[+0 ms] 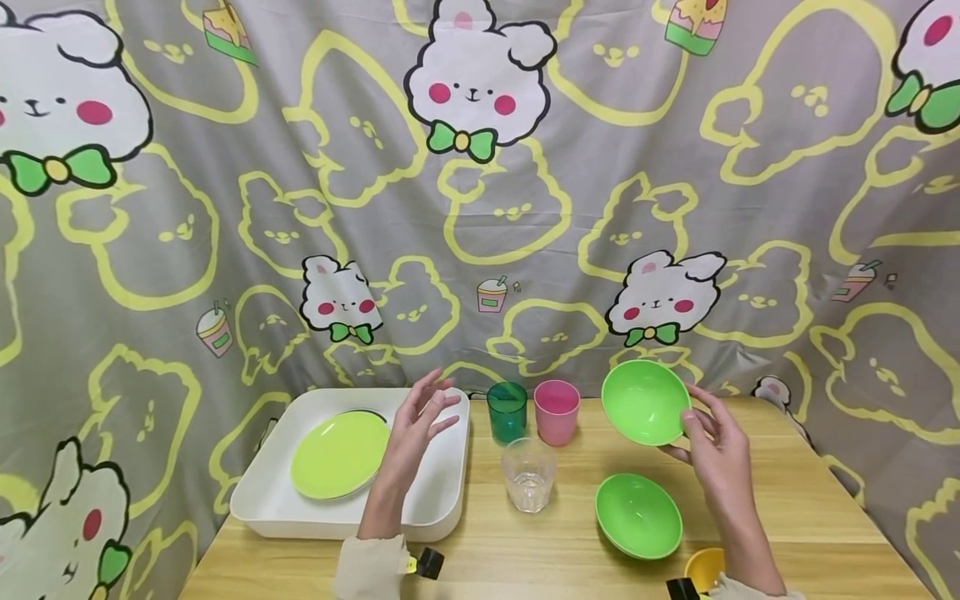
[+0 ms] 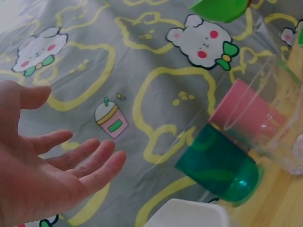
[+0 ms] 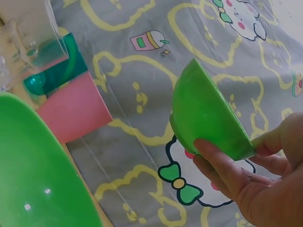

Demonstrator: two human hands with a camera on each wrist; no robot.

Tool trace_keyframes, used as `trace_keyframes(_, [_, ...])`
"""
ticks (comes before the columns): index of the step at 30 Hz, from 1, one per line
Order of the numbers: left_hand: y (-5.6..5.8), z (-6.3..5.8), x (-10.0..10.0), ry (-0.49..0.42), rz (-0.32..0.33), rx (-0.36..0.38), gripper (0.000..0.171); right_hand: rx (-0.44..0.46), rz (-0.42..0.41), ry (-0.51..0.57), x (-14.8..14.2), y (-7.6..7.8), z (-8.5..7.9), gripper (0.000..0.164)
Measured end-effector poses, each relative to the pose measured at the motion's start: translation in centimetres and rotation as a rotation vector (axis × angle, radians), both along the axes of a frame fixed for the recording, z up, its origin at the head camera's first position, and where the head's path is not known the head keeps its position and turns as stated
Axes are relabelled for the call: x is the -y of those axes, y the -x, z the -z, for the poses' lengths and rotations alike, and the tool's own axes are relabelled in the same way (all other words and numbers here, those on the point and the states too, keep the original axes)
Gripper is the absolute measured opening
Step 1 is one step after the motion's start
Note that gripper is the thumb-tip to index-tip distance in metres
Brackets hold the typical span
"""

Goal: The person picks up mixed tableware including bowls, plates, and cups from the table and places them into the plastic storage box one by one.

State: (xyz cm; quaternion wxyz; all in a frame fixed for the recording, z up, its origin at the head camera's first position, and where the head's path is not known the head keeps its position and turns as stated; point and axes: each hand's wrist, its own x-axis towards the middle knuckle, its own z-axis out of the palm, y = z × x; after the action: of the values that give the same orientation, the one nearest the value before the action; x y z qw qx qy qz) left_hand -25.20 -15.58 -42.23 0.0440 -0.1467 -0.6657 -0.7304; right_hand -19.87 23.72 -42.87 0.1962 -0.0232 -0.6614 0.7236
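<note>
My right hand (image 1: 718,446) pinches a green bowl (image 1: 645,402) by its right side, thumb at the rim and fingers behind; the bowl is tilted and held up above the table. The right wrist view shows the same bowl (image 3: 206,113) side-on in the fingers. Below it on the table stands a second green bowl (image 1: 639,517). My left hand (image 1: 417,421) is raised over the right part of the white tray (image 1: 438,517), fingers spread, holding nothing. A lime-green plate (image 1: 341,454) lies in that tray.
A clear cup (image 1: 529,477) stands mid-table, with a teal cup (image 1: 507,414) and a pink cup (image 1: 557,414) behind it. A yellow bowl (image 1: 703,568) sits near the front, partly behind my right wrist. A patterned curtain (image 1: 517,225) hangs behind the table.
</note>
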Motion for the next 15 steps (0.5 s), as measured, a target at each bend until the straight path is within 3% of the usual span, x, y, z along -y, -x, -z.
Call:
trace_keyframes(8, [0.0,0.7,-1.4,-0.017,0.049,-0.015,0.051,0.015,0.002,-0.007,1.0,0.1,0.0,0.044])
trace_keyframes(15, [-0.4,1.0,-2.8,-0.001,0.072,0.014,0.053,0.032,-0.025,-0.025,2.4,0.3,0.1,0.045])
